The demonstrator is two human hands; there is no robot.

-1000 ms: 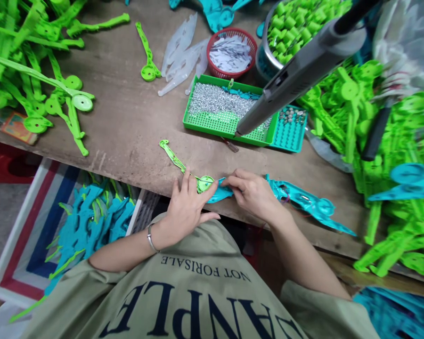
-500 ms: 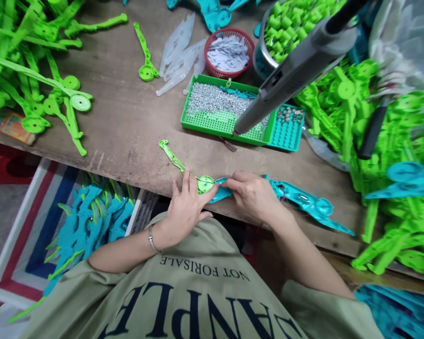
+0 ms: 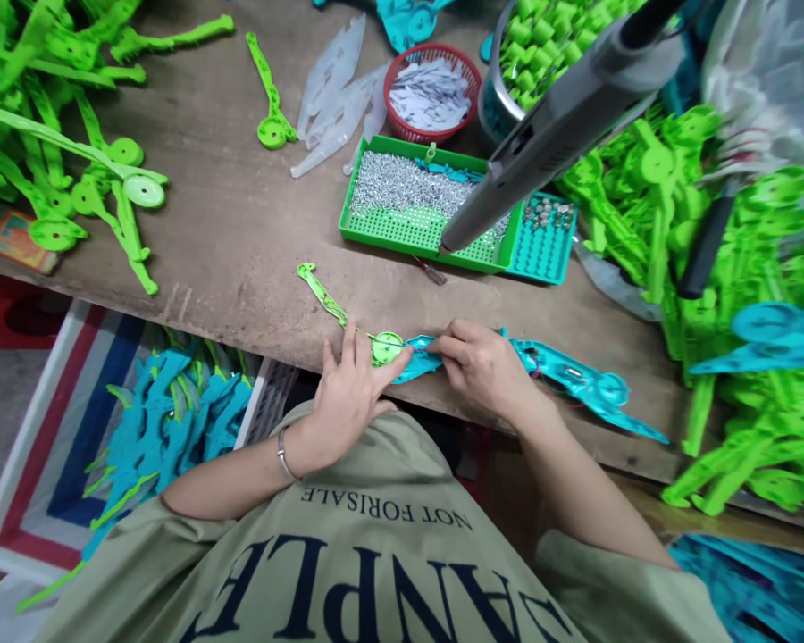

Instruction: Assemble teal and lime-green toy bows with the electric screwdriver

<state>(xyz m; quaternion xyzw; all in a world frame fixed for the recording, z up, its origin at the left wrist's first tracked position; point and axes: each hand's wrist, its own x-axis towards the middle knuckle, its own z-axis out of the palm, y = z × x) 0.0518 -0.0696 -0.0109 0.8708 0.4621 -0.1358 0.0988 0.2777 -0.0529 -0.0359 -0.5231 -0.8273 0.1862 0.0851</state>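
A bright green plastic arm with a round disc end (image 3: 387,348) lies at the table's front edge, its disc meeting a blue plastic shell (image 3: 416,364). My left hand (image 3: 349,384) rests over them with its fingers spread, the index fingertip pressing where disc and shell meet. Above the shell's right part, my right hand (image 3: 475,368) is closed in a pinch; whatever its fingertips hold is hidden. Just right of that hand lies a longer blue shell piece (image 3: 576,379) with small metal and wire-like parts inside.
Behind my hands stand a green tray (image 3: 389,230) of small metal pieces and a teal tray (image 3: 549,263). A grey tool (image 3: 542,134) hangs over them. Green parts pile up at left (image 3: 54,134) and right (image 3: 743,402). A red basket (image 3: 392,112) holds pale slips.
My right hand has drawn slightly up and back from the left fingertip, uncovering more of the blue shell. My left hand stays pressed in place. The whole view has shifted a little.
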